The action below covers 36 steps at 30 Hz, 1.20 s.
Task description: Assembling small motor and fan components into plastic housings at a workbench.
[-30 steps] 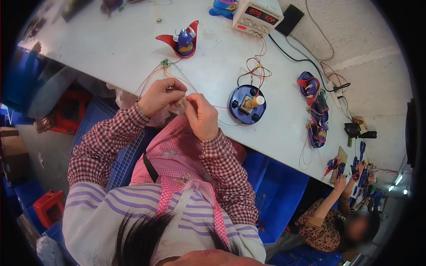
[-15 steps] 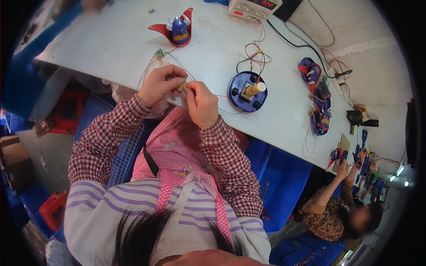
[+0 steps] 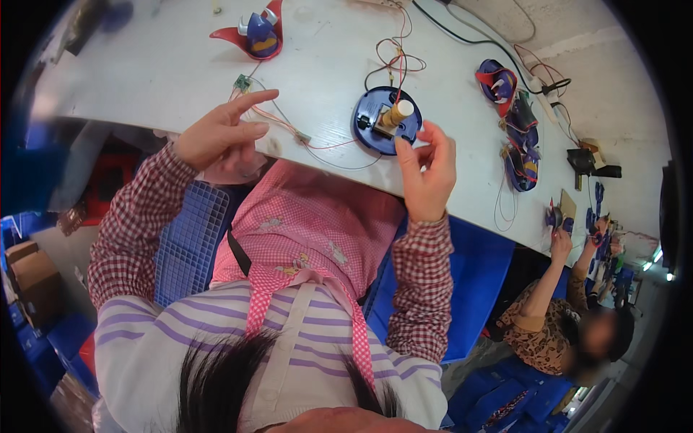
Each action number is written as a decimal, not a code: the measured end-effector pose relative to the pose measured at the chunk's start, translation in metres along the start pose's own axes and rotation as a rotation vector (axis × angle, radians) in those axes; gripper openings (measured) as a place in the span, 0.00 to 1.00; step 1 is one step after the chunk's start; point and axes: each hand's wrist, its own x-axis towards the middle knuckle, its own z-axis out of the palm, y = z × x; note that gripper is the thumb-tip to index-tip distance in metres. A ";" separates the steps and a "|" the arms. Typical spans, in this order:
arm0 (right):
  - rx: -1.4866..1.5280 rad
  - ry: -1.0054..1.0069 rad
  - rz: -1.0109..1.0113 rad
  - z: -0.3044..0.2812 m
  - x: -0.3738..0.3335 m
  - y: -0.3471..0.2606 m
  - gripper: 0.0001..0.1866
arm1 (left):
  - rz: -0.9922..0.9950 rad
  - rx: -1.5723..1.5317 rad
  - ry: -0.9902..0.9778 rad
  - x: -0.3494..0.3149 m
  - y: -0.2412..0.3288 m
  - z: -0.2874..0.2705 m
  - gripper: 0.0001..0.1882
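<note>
My left hand (image 3: 224, 137) is over the table's front edge, index finger stretched out and thumb apart, with nothing held. Close to its fingertips lie thin wires and a small green circuit board (image 3: 243, 83). A small tan piece (image 3: 302, 137) with wires lies near the edge, between my hands. My right hand (image 3: 429, 173) is at the near right rim of a round dark blue base (image 3: 368, 119), thumb and fingers apart; whether they touch the rim I cannot tell. A tan cylinder with a white top (image 3: 399, 112) stands on the base.
A blue and red horned figure (image 3: 261, 32) stands at the back left of the white table (image 3: 310, 65). Several similar parts (image 3: 498, 86) line the right side, near black cables. At far right a co-worker (image 3: 538, 325) handles parts. A blue bin (image 3: 469, 289) sits below the edge.
My hands have parted. The small tan piece they held together now lies on the table with its wires. My left hand moved left and opened; my right hand moved right to the round base.
</note>
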 end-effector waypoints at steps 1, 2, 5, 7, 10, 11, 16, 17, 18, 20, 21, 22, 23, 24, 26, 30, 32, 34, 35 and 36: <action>0.002 0.004 0.004 -0.002 0.006 0.001 0.15 | 0.081 -0.178 -0.156 -0.003 0.002 0.011 0.32; 0.000 -0.029 0.011 -0.002 0.012 0.002 0.15 | 0.161 -0.357 -0.311 -0.003 0.003 0.024 0.34; -0.014 -0.119 0.042 -0.003 0.025 0.004 0.14 | 0.427 0.199 0.097 0.023 0.016 0.077 0.38; -0.043 -0.143 -0.014 0.005 0.031 0.012 0.14 | 1.000 1.012 0.371 0.080 -0.005 0.087 0.46; -0.164 -0.175 -0.153 0.014 0.032 0.029 0.14 | 0.853 1.230 0.437 0.137 -0.023 0.101 0.56; -0.163 -0.178 -0.155 0.015 0.032 0.030 0.14 | 0.852 1.230 0.442 0.141 -0.021 0.105 0.56; -0.255 -0.105 -0.226 0.021 0.031 0.033 0.11 | 0.742 1.172 0.378 0.152 -0.019 0.115 0.56; -0.249 -0.089 -0.254 0.021 0.028 0.032 0.10 | 0.730 1.190 0.386 0.154 -0.020 0.115 0.56; -0.242 -0.074 -0.283 0.020 0.024 0.029 0.09 | 0.718 1.208 0.395 0.157 -0.022 0.115 0.56; -0.229 -0.044 -0.342 0.019 0.017 0.023 0.07 | 0.693 1.241 0.415 0.160 -0.024 0.112 0.55; -0.202 -0.005 -0.278 0.013 0.016 0.022 0.07 | 0.690 1.238 0.417 0.159 -0.025 0.109 0.55; -0.175 0.032 -0.214 0.004 0.019 0.023 0.06 | 0.708 1.253 0.421 0.158 -0.024 0.106 0.56; -0.079 0.089 -0.181 -0.006 0.029 0.024 0.06 | 0.724 1.267 0.428 0.156 -0.022 0.102 0.56; -0.144 0.119 -0.085 -0.019 0.042 0.029 0.08 | 0.749 1.280 0.423 0.154 -0.018 0.101 0.57; -0.213 0.150 0.016 -0.038 0.062 0.045 0.10 | 0.841 1.234 0.394 0.148 -0.011 0.095 0.56; -0.263 0.067 0.242 -0.049 0.077 0.091 0.15 | 0.913 1.006 0.382 0.072 0.008 0.047 0.31; -0.331 0.031 0.342 -0.049 0.080 0.100 0.15 | 0.921 1.049 0.588 0.041 -0.009 -0.003 0.21; -0.412 0.212 0.090 -0.039 0.077 0.090 0.17 | 0.767 1.120 0.720 0.024 -0.017 -0.054 0.24; -0.492 0.411 -0.159 -0.032 0.073 0.082 0.18 | 0.618 1.175 0.832 0.018 -0.020 -0.080 0.26; -0.412 0.386 -0.174 -0.020 0.063 0.055 0.20 | 0.598 1.279 0.884 0.020 -0.025 -0.101 0.31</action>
